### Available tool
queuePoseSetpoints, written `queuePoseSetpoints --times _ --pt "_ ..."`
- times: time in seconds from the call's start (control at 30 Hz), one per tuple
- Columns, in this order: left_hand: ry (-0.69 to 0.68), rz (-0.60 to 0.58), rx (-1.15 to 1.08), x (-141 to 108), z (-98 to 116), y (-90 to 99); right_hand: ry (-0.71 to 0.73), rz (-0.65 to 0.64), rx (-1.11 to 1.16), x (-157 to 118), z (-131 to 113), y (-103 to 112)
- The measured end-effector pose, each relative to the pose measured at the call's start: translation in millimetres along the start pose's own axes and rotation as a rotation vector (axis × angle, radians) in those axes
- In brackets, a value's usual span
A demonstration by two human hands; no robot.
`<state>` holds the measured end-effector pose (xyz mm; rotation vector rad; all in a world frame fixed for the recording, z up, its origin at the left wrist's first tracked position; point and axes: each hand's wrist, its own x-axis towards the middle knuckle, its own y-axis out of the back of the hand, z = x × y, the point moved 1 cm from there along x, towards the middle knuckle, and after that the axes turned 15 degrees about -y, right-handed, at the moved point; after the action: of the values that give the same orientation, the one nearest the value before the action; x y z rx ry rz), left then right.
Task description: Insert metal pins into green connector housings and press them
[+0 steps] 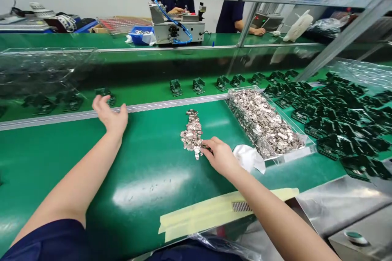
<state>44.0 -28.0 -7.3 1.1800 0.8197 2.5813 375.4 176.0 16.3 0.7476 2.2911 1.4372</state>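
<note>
My left hand (110,117) is raised by the metal strip at the far side of the green work surface, its fingers apart and nothing in them. Just behind its fingers sits a dark green part with a clear cover (105,94); whether they touch is unclear. My right hand (222,155) pinches a small metal piece (204,145) at the right edge of a loose pile of small flat metal pieces (192,132). To the right of that pile, a clear tray (289,157) is filled with many more such pieces.
A crumpled white tissue (248,158) lies beside my right wrist. Dark green parts (330,110) crowd the right side, and several stand in a row behind the metal strip (171,103). Yellow tape (196,218) lines the near edge. Two people work across the bench by a machine (179,30).
</note>
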Motion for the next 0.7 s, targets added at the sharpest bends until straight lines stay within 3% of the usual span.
queuePoseSetpoints --times 0.07,0.13,0.37,0.53,0.7 --pt "0.009 0.169 0.179 0 -22 29.5 -0.041 0.031 -0.081 5 -5 -6" --pt "0.062 0.259 0.3 7 -39 41.8 -0.04 0.07 -0.133 7 -8 -10" --pt "0.324 0.19 0.283 47 -66 27.4 -0.057 0.06 -0.081 10 2 -19" --pt "0.32 0.077 0.238 56 -65 26.5 -0.08 0.048 -0.039 4 2 -14" --pt "0.331 0.153 0.264 50 -45 34.0 -0.119 0.073 -0.014 -1 3 -12"
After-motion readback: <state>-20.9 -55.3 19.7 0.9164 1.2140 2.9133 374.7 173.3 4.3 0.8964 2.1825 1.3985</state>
